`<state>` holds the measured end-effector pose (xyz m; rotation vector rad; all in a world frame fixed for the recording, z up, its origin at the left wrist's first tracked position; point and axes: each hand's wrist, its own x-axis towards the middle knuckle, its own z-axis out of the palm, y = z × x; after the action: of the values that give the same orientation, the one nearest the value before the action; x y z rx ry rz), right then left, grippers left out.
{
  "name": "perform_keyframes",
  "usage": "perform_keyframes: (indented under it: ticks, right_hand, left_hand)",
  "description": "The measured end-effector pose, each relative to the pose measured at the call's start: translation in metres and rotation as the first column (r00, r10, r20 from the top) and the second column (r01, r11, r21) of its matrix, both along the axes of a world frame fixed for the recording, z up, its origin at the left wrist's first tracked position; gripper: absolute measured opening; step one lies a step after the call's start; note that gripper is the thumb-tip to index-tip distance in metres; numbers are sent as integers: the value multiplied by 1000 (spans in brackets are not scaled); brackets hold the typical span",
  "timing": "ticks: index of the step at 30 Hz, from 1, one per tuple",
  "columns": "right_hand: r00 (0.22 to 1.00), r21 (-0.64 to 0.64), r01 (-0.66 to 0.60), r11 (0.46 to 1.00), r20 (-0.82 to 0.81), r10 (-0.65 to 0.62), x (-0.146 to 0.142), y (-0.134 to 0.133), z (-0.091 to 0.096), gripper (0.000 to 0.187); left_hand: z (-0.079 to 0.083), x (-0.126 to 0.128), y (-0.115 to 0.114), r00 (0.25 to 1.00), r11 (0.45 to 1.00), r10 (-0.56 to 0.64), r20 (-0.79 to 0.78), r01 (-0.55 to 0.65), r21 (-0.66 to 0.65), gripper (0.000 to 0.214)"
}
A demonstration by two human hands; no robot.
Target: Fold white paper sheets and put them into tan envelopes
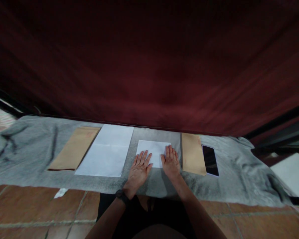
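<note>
A: Where is the piece being worked?

B: Small white sheet (154, 148), lying flat on the cloth-covered counter (235, 181), in front of the person. Left hand (139, 166) over its near left corner, right hand (171, 162) along its right side. Both palm down.

A: State of the grip?

B: Released on both sides. Fingers extended; neither hand clasps anything, they rest on the paper.

A: How far along?

B: Judgement only: mid-flattening. The small sheet looks folded, going by its size beside the large white sheet (106, 156) to its left. That one lies spread out, a faint crease across it. Left brown envelope (73, 149) just beside it, right brown envelope (193, 154) past the right hand; both lie apart from the hands. Phone (210, 161) beside the latter, screen dark. How much work is left, the view doesn't settle.

A: Hard to make out?

B: Sheet's near corners, under the hands. Whether it is one layer or several. Whether the large sheet tops a stack. Envelope contents, if any. White object (294, 174) at far right: blurred, unidentified. Forearms cut off by the lower edge.
</note>
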<state>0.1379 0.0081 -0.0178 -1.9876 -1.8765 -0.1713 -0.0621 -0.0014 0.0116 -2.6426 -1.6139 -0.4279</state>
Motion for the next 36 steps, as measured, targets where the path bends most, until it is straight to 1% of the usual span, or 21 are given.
perform_keyframes:
  ticks: [3,6,10,12,15,19,23,26,28,29,33,36]
  right_hand:
    - [1000,-10,12,1000,18,-11,4,-7,0,61]
    - [999,-49,9,999,35,-7,4,0,9,58]
    - [998,-147,-60,987,4,62,-3,34,33,50]
    - [992,-255,-129,958,-43,122,-7,54,46,46]
    - [986,-313,-163,936,-74,147,-10,80,60,36]
    - [982,-381,-178,907,-132,137,-5,104,69,28]
    - [956,-458,-254,852,-251,150,10,118,73,14]
    - [917,-455,-324,830,-367,156,24,117,74,9]
    - [886,-428,-342,837,-443,136,33,110,74,9]
    - [870,-411,-341,845,-478,119,38,104,74,11]
    - [804,-349,-292,890,-594,30,47,70,64,23]
    - [766,-324,-234,917,-643,-31,44,46,50,23]
  left_hand:
    - [0,-1,-2,1000,1000,14,-2,-14,5,52]
    - [0,-1,-2,1000,1000,12,-8,-12,1,52]
    - [0,-1,-2,1000,1000,18,-14,-18,5,52]
    - [0,-1,-2,1000,1000,18,-16,-18,6,52]
    - [1,-1,-2,1000,1000,16,-17,-16,3,52]
    - [0,-3,-1,1000,1000,5,4,-5,-5,53]
    - [-3,-5,-1,998,999,37,53,-37,-2,57]
    - [-4,-6,-1,992,997,76,106,-77,10,56]
    - [-4,-8,-1,978,993,113,178,-118,20,55]
    - [-4,-10,-1,965,989,136,225,-144,22,55]
    - [-4,-16,-1,894,971,224,388,-238,-12,53]
    - [-3,-17,-2,892,975,208,401,-223,-10,53]
